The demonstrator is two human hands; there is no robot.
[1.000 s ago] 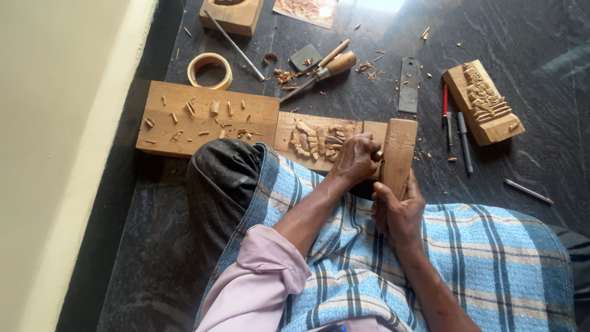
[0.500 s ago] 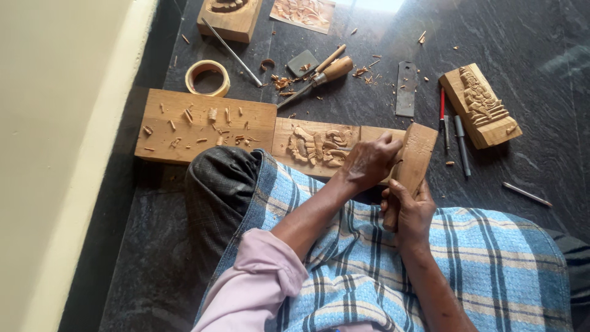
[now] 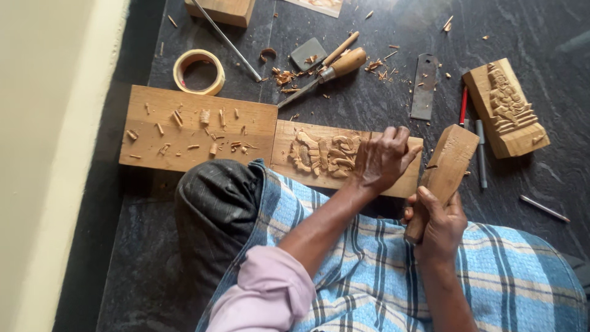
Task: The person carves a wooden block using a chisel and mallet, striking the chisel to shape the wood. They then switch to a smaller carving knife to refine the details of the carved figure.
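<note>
From the head view, the left hand [image 3: 382,161] is resting curled on the right end of the carved wooden panel [image 3: 326,155], which is lying on the dark stone floor [image 3: 369,104]. The right hand [image 3: 437,226] is clamping its fingers around a wooden mallet [image 3: 444,172], tilted just beside the panel. A wooden-handled chisel [image 3: 326,72] is lying beyond it.

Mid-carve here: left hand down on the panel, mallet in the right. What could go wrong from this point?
1. The left hand lies on the carved panel close under the wooden mallet; a stray blow could catch its fingers.
2. The panel seems unclamped, so it may shift.
3. Loose shavings on the flat board could slip underfoot.
</note>
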